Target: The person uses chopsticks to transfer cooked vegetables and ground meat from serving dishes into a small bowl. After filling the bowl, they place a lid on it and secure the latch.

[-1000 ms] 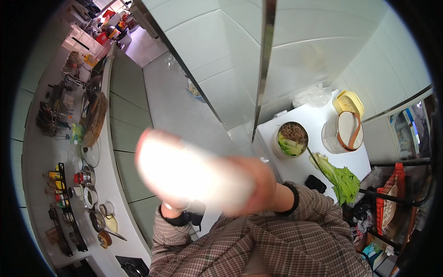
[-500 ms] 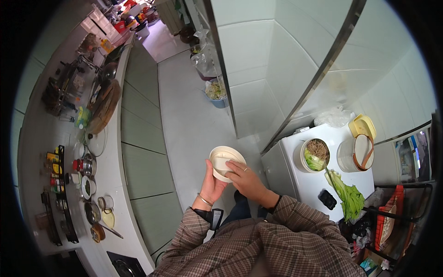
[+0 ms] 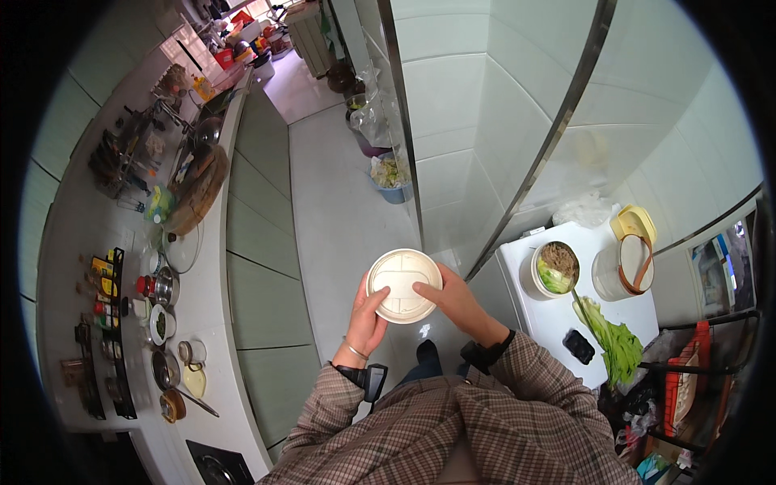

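Observation:
In front of me, my left hand (image 3: pixel 369 317) and my right hand (image 3: pixel 461 303) grip a round cream-coloured lid (image 3: pixel 403 267) from its two sides. Both thumbs press on its top face, which has a raised rim and moulded lines; the other fingers are mostly hidden beneath. On the white top at my right stands a cream pot (image 3: pixel 529 279) holding ground meat (image 3: pixel 558 262) and cut greens (image 3: pixel 554 280). A long handle sticks out over its edge. Beside it lie lettuce leaves (image 3: pixel 618 343) and a small black tray (image 3: pixel 578 347).
A clear canister (image 3: pixel 618 275) with a brown handle and a yellow container (image 3: pixel 634 222) stand farther back on the white top (image 3: pixel 517 253). The left counter carries a round wooden board (image 3: pixel 202 194), metal bowls (image 3: pixel 166 285) and a small bowl of chopped greens (image 3: pixel 162 325). Glass partitions rise ahead.
My right hand has shifted from the lid's top face to its right edge. The lid now lies flatter toward me and slightly to the right, held from both sides.

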The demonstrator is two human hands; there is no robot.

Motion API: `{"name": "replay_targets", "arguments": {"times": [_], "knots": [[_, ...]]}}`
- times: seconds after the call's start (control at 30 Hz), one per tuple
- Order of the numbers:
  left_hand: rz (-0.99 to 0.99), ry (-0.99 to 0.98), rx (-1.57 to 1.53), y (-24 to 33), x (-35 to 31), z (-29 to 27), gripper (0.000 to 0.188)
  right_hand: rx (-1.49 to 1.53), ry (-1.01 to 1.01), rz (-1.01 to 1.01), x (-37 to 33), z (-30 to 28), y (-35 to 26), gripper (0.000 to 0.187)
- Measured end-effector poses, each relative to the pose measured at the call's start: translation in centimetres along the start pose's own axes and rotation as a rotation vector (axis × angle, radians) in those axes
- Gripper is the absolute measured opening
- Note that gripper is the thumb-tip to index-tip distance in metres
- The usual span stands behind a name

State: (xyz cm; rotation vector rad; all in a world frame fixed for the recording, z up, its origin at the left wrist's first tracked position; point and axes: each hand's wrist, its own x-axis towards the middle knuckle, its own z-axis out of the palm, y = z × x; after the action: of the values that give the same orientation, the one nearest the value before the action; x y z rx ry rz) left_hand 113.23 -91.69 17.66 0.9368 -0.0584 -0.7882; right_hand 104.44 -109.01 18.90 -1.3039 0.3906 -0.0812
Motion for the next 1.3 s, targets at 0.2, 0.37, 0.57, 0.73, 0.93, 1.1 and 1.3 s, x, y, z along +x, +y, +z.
{"name": "replay_targets", "arguments": {"times": [0.2,0.37,0.57,0.73,0.93,1.1,1.3], "knots": [[0.754,-0.396,0.498,4.5,-3.7,1.6,0.053,-0.027,-0.165,-0.167,-1.6,0.0,-3.1,0.050],[-0.298,0.219,0.336,-1.2,-0.4,-2.7,0.057,-0.931,0.221,-0.482,1.7,-0.1,4.1,0.035],[-0.158,-0.026,-0.283,-2.7,-2.1,-3.2,0.068,-0.912,0.189,-0.904,0.0,0.3,7.4,0.045],[0.028,0.030,-0.123,-2.0,-1.8,-0.8,0.070,-0.871,-0.192,-0.857,-0.8,0.8,4.3,0.056],[-0.010,0.015,-0.134,-0.4,-2.0,-2.5,0.074,-0.917,-0.181,-0.701,-1.1,-2.3,-0.2,0.071],[-0.005,-0.007,-0.098,-0.6,-1.7,-0.6,0.081,-0.982,-0.188,-0.578,-0.5,-1.3,-1.0,0.077],[0.043,0.051,-0.046,-1.1,-1.9,0.0,0.088,-0.801,-0.165,-0.548,0.4,-1.5,0.0,0.079]]}}
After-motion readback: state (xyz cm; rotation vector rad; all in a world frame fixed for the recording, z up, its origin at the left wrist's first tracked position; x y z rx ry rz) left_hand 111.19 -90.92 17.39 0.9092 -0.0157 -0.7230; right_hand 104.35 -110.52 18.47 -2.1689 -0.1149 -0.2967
